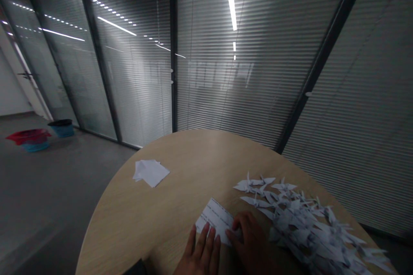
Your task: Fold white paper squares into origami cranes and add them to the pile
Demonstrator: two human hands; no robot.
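My left hand (201,252) lies with its fingers spread on the lower edge of a printed white paper sheet (215,218), which looks folded. My right hand (250,240) has its fingers curled over the sheet's right end. A large heap of white folded paper cranes (309,227) spreads just right of my right hand. Farther left on the light wood round table (180,180) lies a small stack of white paper squares (150,172), out of reach of my fingertips.
Glass partition walls with grey blinds (226,60) stand beyond the table. Floor lies to the left, with a red-and-blue bin (29,139) and a black-and-blue bin (61,128) near a door (29,81).
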